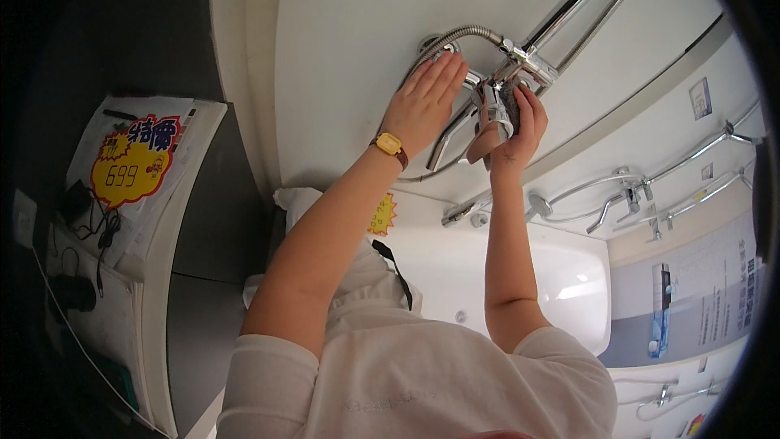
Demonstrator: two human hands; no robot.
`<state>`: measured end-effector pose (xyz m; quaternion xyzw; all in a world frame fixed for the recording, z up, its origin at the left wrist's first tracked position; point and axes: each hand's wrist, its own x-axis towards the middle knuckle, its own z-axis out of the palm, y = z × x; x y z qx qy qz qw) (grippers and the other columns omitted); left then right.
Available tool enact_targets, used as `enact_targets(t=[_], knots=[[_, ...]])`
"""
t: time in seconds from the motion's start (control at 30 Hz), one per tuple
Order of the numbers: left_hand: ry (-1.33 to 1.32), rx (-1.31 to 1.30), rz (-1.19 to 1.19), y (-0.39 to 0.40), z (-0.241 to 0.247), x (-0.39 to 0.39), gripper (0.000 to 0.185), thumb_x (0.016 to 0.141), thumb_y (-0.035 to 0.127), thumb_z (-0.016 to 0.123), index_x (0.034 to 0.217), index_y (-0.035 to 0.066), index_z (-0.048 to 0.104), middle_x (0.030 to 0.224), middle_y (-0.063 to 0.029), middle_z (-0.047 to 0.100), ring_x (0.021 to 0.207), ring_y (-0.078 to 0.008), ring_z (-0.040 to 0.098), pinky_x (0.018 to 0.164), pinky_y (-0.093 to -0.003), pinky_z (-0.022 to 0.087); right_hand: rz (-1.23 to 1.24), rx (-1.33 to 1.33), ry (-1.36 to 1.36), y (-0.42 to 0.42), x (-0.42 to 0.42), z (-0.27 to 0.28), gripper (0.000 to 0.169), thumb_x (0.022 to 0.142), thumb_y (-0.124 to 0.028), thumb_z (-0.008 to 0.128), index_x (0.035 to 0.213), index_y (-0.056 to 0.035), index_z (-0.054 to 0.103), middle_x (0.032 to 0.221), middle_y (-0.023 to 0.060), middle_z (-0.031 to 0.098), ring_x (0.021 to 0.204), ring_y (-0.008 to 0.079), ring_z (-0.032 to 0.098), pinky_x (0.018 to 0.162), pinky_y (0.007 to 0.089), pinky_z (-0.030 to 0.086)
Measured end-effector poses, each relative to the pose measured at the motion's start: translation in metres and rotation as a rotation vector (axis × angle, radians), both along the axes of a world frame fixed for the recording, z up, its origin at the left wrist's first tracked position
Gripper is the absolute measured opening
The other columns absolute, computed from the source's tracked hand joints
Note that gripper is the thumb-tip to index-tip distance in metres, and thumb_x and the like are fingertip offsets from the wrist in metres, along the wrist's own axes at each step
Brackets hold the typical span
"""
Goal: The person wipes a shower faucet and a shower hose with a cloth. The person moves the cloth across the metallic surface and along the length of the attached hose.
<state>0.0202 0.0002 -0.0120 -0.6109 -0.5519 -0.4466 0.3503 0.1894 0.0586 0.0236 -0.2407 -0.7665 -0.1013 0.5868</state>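
A chrome shower mixer tap [487,94] is fixed to a white wall panel in front of me. My left hand [429,100], with a gold-faced watch on its wrist, lies over the tap's left end; its fingers stretch towards the round wall flange [440,42]. The thumb is hidden, so its grip is unclear. With my right hand [529,116] I hold a grey cloth [510,103] against the right side of the tap body. A chrome spout [450,137] points down between my hands. A flexible metal shower hose [469,30] loops over my left hand.
A chrome riser rail [576,3] runs up from the tap. Below is a white basin or tub [573,292]. On the left, a shelf [201,140] bears papers, cables and a yellow price sign [131,164]. More shower fittings [631,192] hang on the right.
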Motion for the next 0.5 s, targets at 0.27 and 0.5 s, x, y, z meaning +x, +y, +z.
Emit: enact_targets(t=[0.27, 0.5], knots=[[-0.005, 0.004, -0.005, -0.003, 0.0, -0.001, 0.061, 0.087, 0.01, 0.061, 0.145, 0.005, 0.043, 0.151, -0.0086, 0.042, 0.142, -0.0233, 0.037, 0.117, -0.0393, 0.032, -0.158, -0.045, -0.109, 0.007, 0.03, 0.009, 0.043, 0.084, -0.004, 0.066, 0.126, -0.0083, 0.064, 0.13, 0.0099, 0.059, 0.12, 0.0331, 0.052, 0.103, 0.0421, 0.042], [-0.009, -0.005, -0.003, -0.001, -0.001, 0.0, 0.061, 0.087, 0.01, 0.061, 0.145, 0.004, 0.044, 0.152, -0.0092, 0.042, 0.142, -0.0242, 0.036, 0.117, -0.0397, 0.033, -0.156, 0.056, -0.091, -0.004, 0.011, -0.011, 0.039, 0.084, -0.004, 0.065, 0.123, -0.0082, 0.064, 0.131, 0.0112, 0.057, 0.12, 0.0345, 0.051, 0.103, 0.0432, 0.043]])
